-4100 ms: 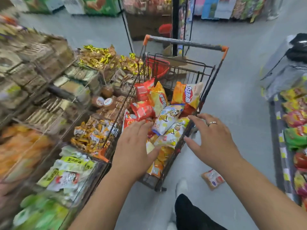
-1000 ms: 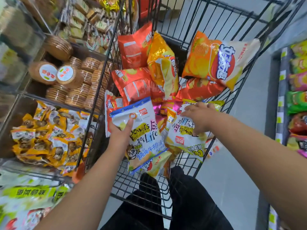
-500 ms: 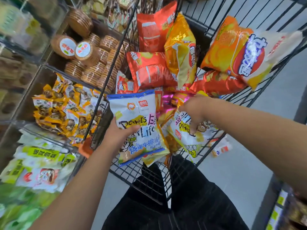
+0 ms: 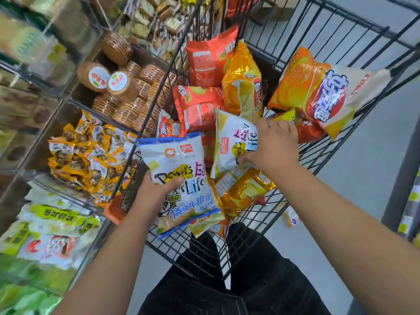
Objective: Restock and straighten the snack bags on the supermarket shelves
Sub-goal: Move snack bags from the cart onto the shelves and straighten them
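A black wire shopping cart [image 4: 322, 42] full of snack bags stands right in front of me. My left hand [image 4: 154, 196] grips a white bag with a blue border [image 4: 179, 164] by its lower left edge, held above the cart's near left corner. My right hand [image 4: 272, 146] holds a second white bag with yellow trim [image 4: 229, 142], lifted upright over the pile. Red bags [image 4: 204, 62], a gold bag [image 4: 243, 80] and a large orange and white bag [image 4: 316, 92] lie further back in the cart.
Wire shelves on the left hold round biscuit packs [image 4: 122, 87], small orange packets [image 4: 84, 155] and white and green bags [image 4: 52, 223]. A small packet [image 4: 293, 218] lies on the grey floor right of the cart. More shelving [image 4: 409, 201] stands at the right edge.
My right hand has pulled the yellow-trimmed white bag up out of the pile and turned it upright. My left hand keeps the blue-bordered bag, shifted slightly toward me.
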